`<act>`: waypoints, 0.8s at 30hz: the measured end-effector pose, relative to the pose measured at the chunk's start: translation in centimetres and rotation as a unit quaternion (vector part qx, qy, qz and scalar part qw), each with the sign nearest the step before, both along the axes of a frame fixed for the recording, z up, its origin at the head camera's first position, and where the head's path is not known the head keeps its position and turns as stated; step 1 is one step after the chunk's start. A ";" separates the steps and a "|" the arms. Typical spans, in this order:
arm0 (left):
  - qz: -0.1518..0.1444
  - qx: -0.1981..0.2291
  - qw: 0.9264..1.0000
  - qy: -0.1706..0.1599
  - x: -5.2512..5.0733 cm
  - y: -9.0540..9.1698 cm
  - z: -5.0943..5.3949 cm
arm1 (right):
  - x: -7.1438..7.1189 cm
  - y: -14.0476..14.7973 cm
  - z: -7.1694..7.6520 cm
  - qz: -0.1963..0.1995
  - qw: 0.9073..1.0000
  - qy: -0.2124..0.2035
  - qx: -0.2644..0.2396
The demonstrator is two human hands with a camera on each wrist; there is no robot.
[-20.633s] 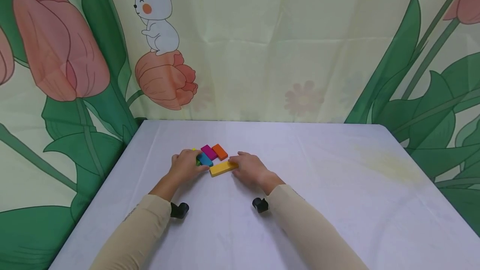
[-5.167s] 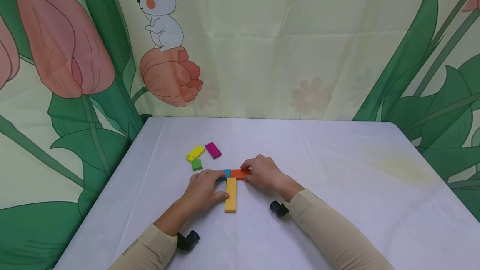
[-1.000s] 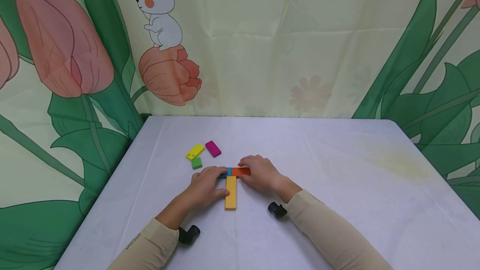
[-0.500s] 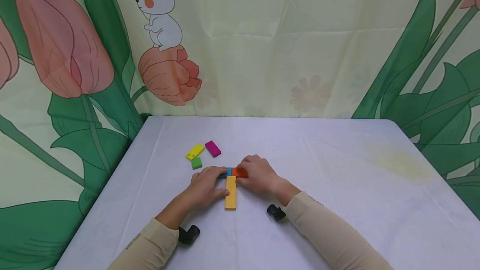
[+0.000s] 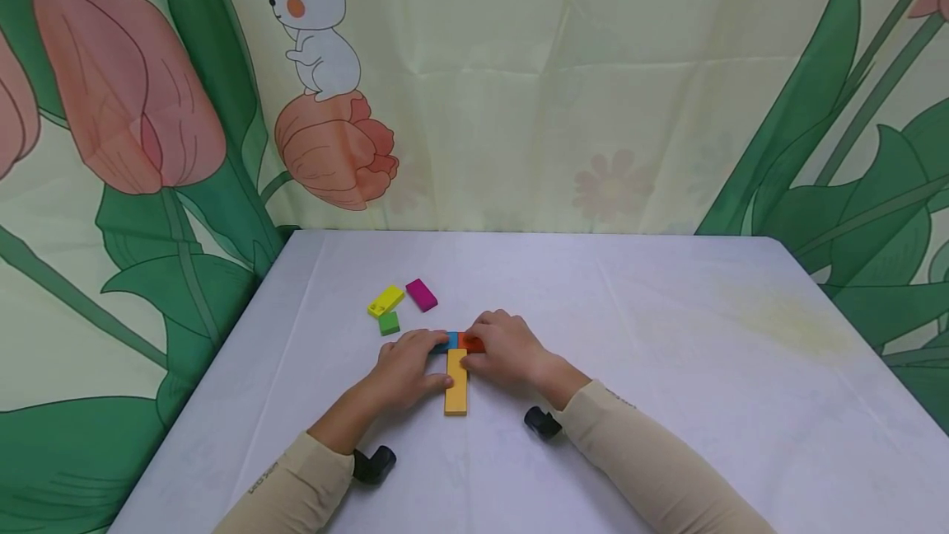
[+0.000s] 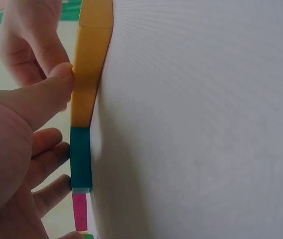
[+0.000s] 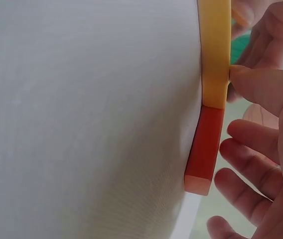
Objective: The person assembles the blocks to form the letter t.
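Three blocks form a T on the white table. The long yellow block (image 5: 456,398) runs toward me, its far end against the blue block (image 5: 453,339) and the red-orange block (image 5: 473,345), which lie end to end. My left hand (image 5: 406,371) rests its fingertips on the blue block, with the thumb on the yellow block's left edge. My right hand (image 5: 507,348) has its fingers over the red-orange block and its thumb touching the yellow block (image 7: 215,59) near the join. Fingers partly hide both crossbar blocks.
Behind the left hand lie a lime-yellow block (image 5: 386,301), a green block (image 5: 389,323) and a magenta block (image 5: 422,295). A printed curtain (image 5: 504,105) hangs behind the table's (image 5: 667,336) far edge. Each wrist carries a small black camera (image 5: 374,465).
Long ago the blocks lay grouped at the back left; the T has since been formed. In the last second my right hand slid left along the red-orange block. My left hand stayed put.
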State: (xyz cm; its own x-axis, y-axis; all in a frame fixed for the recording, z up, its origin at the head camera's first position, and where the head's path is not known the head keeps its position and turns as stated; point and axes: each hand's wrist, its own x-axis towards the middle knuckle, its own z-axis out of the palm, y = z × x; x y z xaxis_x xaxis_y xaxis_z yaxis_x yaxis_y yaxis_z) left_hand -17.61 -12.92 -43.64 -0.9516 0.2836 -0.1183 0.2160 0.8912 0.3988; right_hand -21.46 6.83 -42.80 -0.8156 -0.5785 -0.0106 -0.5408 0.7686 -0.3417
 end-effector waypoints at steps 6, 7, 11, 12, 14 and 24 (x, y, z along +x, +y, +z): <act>0.001 0.004 1.000 0.001 0.0 0.0 -0.1 | 0.2 -0.2 0.2 -0.006 1.000 -0.007 0.006; 0.001 0.004 1.000 0.001 0.0 0.0 -0.1 | 0.2 -0.3 0.2 -0.006 1.000 -0.007 0.007; 0.000 0.004 1.000 -0.002 0.0 0.0 0.0 | 0.4 -0.5 0.4 -0.007 1.000 -0.007 0.013; 0.000 0.004 1.000 -0.002 0.0 0.0 0.0 | 0.4 -0.5 0.4 -0.007 1.000 -0.006 0.015; -0.001 0.004 1.000 -0.003 0.0 0.0 0.0 | 0.4 -0.5 0.4 -0.007 1.000 -0.005 0.019; -0.001 0.004 1.000 -0.002 0.1 0.0 0.1 | 0.5 -0.8 0.5 -0.009 1.000 -0.007 0.028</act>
State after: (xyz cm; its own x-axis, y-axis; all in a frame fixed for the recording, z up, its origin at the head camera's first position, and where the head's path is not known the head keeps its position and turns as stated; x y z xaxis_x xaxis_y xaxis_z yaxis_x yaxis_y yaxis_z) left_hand -17.55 -12.92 -43.59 -0.9507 0.2860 -0.1200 0.2155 0.8873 0.4077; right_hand -20.94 6.06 -42.33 -0.8256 -0.5615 -0.0548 -0.5215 0.7966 -0.3057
